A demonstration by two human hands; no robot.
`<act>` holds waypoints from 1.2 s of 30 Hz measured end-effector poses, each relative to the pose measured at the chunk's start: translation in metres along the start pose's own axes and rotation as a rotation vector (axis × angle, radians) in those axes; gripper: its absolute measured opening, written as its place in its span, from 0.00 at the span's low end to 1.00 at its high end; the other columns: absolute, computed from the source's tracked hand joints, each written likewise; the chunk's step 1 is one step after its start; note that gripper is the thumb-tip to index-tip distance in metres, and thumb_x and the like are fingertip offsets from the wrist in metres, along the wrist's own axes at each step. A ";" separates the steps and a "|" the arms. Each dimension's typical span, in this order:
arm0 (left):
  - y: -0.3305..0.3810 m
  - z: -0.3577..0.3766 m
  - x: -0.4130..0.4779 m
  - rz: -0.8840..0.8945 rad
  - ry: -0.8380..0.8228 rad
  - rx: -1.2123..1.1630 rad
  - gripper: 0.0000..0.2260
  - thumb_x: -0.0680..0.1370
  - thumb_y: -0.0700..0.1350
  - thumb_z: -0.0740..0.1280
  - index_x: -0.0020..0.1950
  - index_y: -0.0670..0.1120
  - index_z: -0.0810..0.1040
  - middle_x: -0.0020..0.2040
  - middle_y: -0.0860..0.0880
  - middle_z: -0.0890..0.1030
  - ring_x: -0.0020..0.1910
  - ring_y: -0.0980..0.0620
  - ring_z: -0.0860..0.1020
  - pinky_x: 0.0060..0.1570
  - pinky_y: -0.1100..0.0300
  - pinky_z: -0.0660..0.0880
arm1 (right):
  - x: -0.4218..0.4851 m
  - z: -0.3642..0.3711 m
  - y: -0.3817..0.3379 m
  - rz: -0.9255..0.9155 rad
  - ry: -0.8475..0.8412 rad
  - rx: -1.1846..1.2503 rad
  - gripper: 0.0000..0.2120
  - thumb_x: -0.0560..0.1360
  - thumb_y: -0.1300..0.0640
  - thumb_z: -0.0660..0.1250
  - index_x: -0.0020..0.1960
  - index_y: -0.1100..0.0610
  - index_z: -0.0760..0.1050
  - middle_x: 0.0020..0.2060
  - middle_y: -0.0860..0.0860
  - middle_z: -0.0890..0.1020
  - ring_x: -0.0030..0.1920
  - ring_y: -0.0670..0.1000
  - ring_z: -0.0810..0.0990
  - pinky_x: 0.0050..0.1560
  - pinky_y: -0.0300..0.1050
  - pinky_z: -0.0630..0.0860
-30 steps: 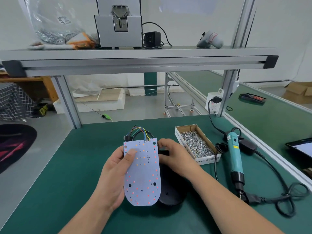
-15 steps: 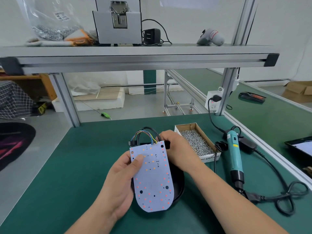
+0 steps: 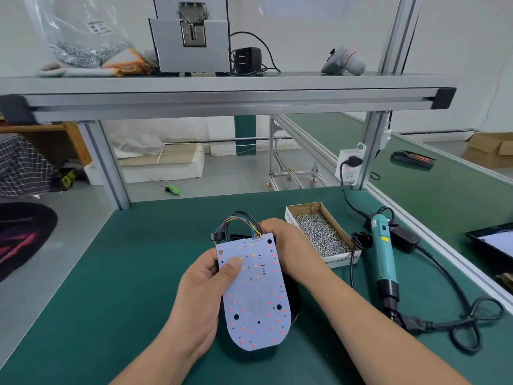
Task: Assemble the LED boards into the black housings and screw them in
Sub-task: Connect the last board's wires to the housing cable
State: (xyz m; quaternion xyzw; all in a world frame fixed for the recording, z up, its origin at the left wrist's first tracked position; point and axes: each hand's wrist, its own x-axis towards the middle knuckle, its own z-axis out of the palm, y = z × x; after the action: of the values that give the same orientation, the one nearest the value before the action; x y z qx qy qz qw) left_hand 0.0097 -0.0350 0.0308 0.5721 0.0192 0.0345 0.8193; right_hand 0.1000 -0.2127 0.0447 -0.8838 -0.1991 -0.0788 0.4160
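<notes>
left hand [image 3: 205,298]: lower centre of frame, gripping the LED board [image 3: 254,295], thumb on its face, fingers hidden under it

LED board: pale, rounded near end, tilted a bit, hovering over the black housing [image 3: 294,304], not seated yet

black housing: mostly hidden, just a dark sliver at the board's right edge, sitting on the green mat [image 3: 111,273]

right hand [image 3: 283,245]: curled at the far end. It looks like it's gripping the housing's rim, though the board corner blocks the view

wires [image 3: 244,222]: coloured bundle looping off the board's far edge

doing it well: I'd tuck that loop inside first so nothing gets pinched, then lower the board flat and line up its holes before letting go

electric screwdriver [image 3: 384,259]: teal, lying right of centre, cord attached, untouched

screw box [image 3: 319,234]: open carton full of screws, just beyond the right hand

surface: green mat on an aluminium-framed bench; a tablet sits at the right edge

shelf [image 3: 222,93]: across the top, with a grey machine, a bag of screws and gloves

room: grey floor, white foam blocks and cardboard boxes beyond
</notes>
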 end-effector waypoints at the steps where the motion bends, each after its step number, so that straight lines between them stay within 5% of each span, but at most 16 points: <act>1: 0.000 0.000 0.001 -0.008 0.007 0.011 0.07 0.80 0.43 0.71 0.56 0.46 0.87 0.58 0.38 0.87 0.55 0.38 0.85 0.60 0.40 0.81 | 0.002 0.001 0.000 -0.015 -0.001 -0.042 0.11 0.74 0.59 0.67 0.38 0.57 0.66 0.37 0.51 0.74 0.40 0.56 0.69 0.41 0.55 0.73; 4: -0.002 -0.001 0.002 -0.024 0.032 0.040 0.07 0.83 0.40 0.69 0.55 0.47 0.87 0.57 0.38 0.87 0.53 0.36 0.86 0.59 0.37 0.81 | 0.006 -0.003 -0.002 -0.105 0.000 -0.153 0.14 0.73 0.54 0.67 0.37 0.56 0.63 0.32 0.49 0.70 0.37 0.52 0.66 0.37 0.54 0.70; 8: -0.003 0.000 0.002 -0.011 0.030 0.033 0.06 0.83 0.40 0.69 0.56 0.46 0.86 0.57 0.37 0.87 0.53 0.36 0.86 0.57 0.37 0.82 | 0.004 -0.012 0.005 -0.192 -0.051 -0.120 0.02 0.74 0.58 0.65 0.42 0.54 0.74 0.42 0.47 0.80 0.47 0.52 0.77 0.48 0.54 0.76; 12: -0.003 0.003 -0.002 0.052 0.009 0.040 0.06 0.79 0.44 0.74 0.55 0.47 0.86 0.55 0.39 0.87 0.50 0.40 0.86 0.49 0.47 0.84 | 0.007 -0.008 0.005 -0.215 -0.072 -0.280 0.04 0.72 0.56 0.66 0.41 0.57 0.74 0.41 0.48 0.78 0.46 0.54 0.77 0.46 0.56 0.78; 15: -0.002 0.004 -0.001 0.078 -0.004 0.057 0.09 0.76 0.46 0.73 0.55 0.47 0.86 0.55 0.40 0.87 0.49 0.41 0.86 0.49 0.49 0.83 | 0.008 -0.008 0.009 -0.162 -0.074 -0.052 0.02 0.72 0.60 0.72 0.43 0.57 0.80 0.47 0.47 0.82 0.54 0.48 0.79 0.55 0.53 0.78; 19: 0.002 0.000 0.002 0.033 -0.026 0.005 0.10 0.75 0.45 0.73 0.55 0.45 0.86 0.55 0.37 0.86 0.49 0.40 0.85 0.52 0.44 0.83 | 0.003 -0.010 0.019 -0.049 0.037 0.399 0.10 0.74 0.60 0.75 0.55 0.52 0.82 0.56 0.46 0.85 0.60 0.48 0.84 0.63 0.44 0.78; 23: 0.008 -0.010 0.002 -0.054 -0.089 -0.109 0.11 0.75 0.44 0.73 0.57 0.42 0.84 0.56 0.35 0.85 0.48 0.40 0.85 0.47 0.46 0.84 | 0.006 -0.019 0.023 0.255 0.119 1.060 0.14 0.84 0.55 0.61 0.65 0.59 0.78 0.59 0.60 0.86 0.62 0.63 0.85 0.58 0.57 0.82; 26: 0.013 -0.015 0.006 -0.060 -0.119 -0.193 0.14 0.75 0.45 0.74 0.60 0.44 0.84 0.58 0.38 0.86 0.50 0.42 0.85 0.48 0.48 0.84 | 0.007 -0.018 0.022 0.332 0.008 1.151 0.16 0.84 0.56 0.61 0.67 0.61 0.79 0.60 0.63 0.85 0.62 0.64 0.84 0.55 0.57 0.84; 29: 0.017 -0.020 0.010 -0.071 -0.129 -0.254 0.18 0.74 0.48 0.76 0.63 0.46 0.84 0.60 0.40 0.86 0.51 0.43 0.86 0.48 0.48 0.84 | 0.003 -0.009 0.019 0.280 -0.151 1.105 0.17 0.79 0.55 0.67 0.63 0.61 0.84 0.61 0.62 0.85 0.64 0.63 0.84 0.63 0.58 0.82; 36: 0.014 -0.033 0.014 -0.069 -0.107 -0.265 0.15 0.81 0.48 0.71 0.67 0.49 0.82 0.66 0.42 0.84 0.56 0.44 0.85 0.52 0.48 0.83 | -0.004 -0.004 0.022 0.208 -0.346 0.899 0.12 0.78 0.59 0.70 0.55 0.68 0.83 0.48 0.60 0.86 0.43 0.53 0.85 0.44 0.44 0.82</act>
State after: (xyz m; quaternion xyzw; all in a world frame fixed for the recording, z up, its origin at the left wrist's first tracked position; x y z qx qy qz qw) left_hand 0.0206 0.0019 0.0331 0.4588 -0.0095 -0.0220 0.8882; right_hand 0.1057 -0.2295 0.0307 -0.6319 -0.1905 0.2048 0.7228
